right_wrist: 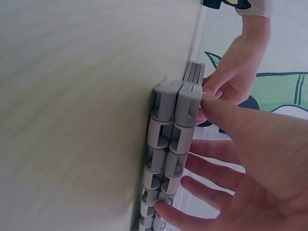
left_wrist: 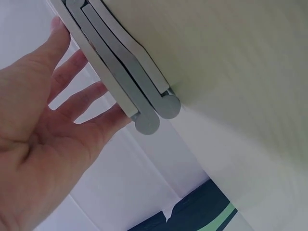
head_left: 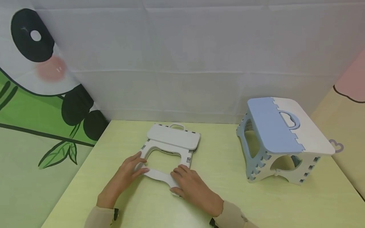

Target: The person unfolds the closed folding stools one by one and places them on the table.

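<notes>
A folded white step stool (head_left: pixel 174 136) lies flat on the table, its small carry handle pointing to the back. My left hand (head_left: pixel 129 171) rests on the near left part of its frame, fingers spread and thumb on the front bar. On the near right corner lies my right hand (head_left: pixel 192 185), its fingers over the leg frame. Seen edge-on in the left wrist view, the folded stool (left_wrist: pixel 110 60) shows grey layers pressed together. The right wrist view shows a row of hinge knuckles on the stool's edge (right_wrist: pixel 166 139), with my fingertips touching its upper face.
An unfolded blue and white step stool (head_left: pixel 265 126) stands upright at the right side of the table (head_left: pixel 222 152). Behind the table hangs a pale cloth (head_left: pixel 194 63). A cartoon-printed sheet (head_left: pixel 34 117) covers the left side.
</notes>
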Tool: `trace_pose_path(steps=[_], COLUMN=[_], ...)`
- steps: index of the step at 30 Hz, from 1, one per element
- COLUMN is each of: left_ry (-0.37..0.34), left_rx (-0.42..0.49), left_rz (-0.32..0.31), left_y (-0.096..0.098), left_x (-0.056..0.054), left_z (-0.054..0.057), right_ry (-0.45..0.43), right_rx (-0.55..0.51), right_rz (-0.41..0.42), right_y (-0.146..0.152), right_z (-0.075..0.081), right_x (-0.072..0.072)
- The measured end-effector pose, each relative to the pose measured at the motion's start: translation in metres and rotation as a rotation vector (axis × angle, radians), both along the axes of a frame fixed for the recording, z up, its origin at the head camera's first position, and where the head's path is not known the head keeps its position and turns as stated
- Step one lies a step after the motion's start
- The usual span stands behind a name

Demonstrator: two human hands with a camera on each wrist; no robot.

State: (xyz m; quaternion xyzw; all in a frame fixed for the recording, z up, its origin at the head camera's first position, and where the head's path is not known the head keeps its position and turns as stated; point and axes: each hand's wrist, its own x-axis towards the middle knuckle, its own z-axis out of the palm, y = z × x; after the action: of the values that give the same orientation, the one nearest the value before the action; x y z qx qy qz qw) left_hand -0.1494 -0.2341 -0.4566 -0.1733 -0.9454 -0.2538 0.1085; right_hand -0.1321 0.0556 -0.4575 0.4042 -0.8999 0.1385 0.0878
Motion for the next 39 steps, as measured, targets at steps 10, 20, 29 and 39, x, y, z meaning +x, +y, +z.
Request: trace_pose_path(steps=[10, 20, 29, 39], left_ry=[-0.03, -0.014, -0.004, -0.073], left_rx=[-0.01, -0.021, -0.022, -0.021], left_rz=[-0.02, -0.046, -0.073, -0.096], left_y=[0.002, 0.002, 0.002, 0.002], left_x=[-0.002, -0.004, -0.008, -0.013], left_z=[0.004, 0.006, 0.002, 0.003], right_ry=[0.046, 0.048, 0.061, 0.049], right_rx=[0.046, 0.018, 0.003, 0.009], right_rz=[0.071, 0.119, 0.115, 0.064], right_y=[0.006, 0.009, 0.009, 0.009], right_z=[0.005, 0.003, 0.002, 0.003], right_x=[-0.009, -0.013, -0.011, -0.004])
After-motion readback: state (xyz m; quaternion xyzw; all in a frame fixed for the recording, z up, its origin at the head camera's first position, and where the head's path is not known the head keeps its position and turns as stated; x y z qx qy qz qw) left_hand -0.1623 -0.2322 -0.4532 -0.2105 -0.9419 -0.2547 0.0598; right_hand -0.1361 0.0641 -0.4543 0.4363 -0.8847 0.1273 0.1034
